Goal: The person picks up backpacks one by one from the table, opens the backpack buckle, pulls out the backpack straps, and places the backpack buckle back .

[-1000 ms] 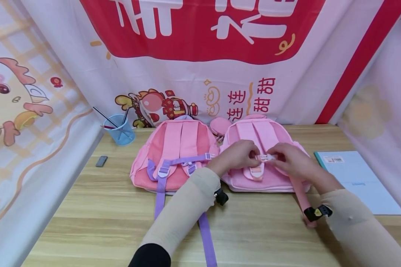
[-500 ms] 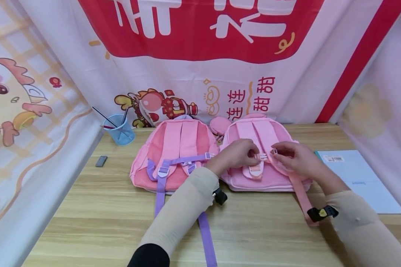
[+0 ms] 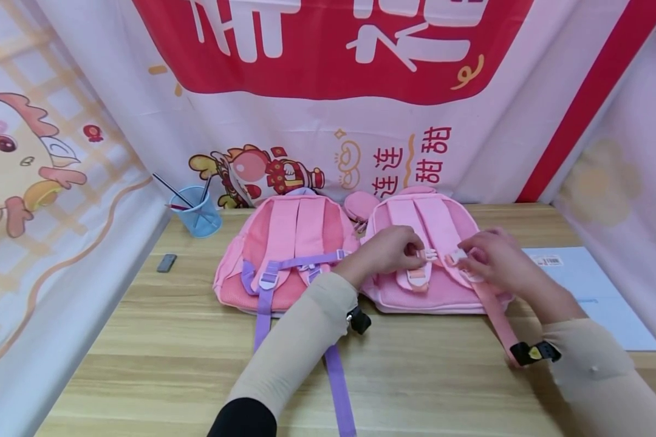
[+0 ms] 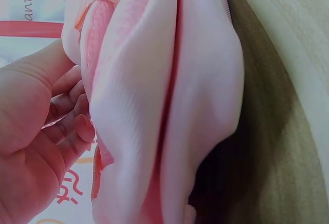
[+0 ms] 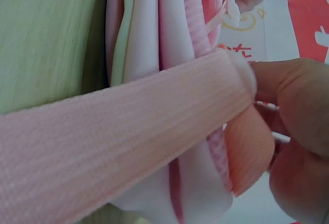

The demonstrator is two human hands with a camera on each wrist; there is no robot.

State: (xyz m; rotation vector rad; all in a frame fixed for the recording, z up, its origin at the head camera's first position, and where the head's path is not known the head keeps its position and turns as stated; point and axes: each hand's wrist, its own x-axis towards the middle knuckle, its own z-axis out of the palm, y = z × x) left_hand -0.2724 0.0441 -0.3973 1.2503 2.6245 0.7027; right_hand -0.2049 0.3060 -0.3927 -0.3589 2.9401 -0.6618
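Note:
A pale pink backpack (image 3: 443, 303) lies with its shoulder straps up on the wooden table. My left hand (image 3: 396, 250) pinches a white pronged buckle half (image 3: 429, 255) over its left strap. Across a small gap, my right hand (image 3: 494, 258) pinches the other white buckle piece (image 3: 456, 255). From under the right hand a peach webbing strap (image 3: 494, 315) hangs down to the table; it crosses the right wrist view in front of the pack. In the left wrist view, the pack's side (image 4: 139, 106) hides the left fingertips.
A second pink backpack (image 3: 281, 243) with purple straps lies left of the first. A blue mesh pen cup (image 3: 202, 221) and a small grey block (image 3: 166, 263) are farther left. A pale blue flat book (image 3: 596, 303) lies at right. A printed cloth (image 3: 306, 121) hangs behind.
The two buckle pieces were touching or nearly so a second ago and are now apart. My right hand has moved right with its piece; the left hand has hardly moved.

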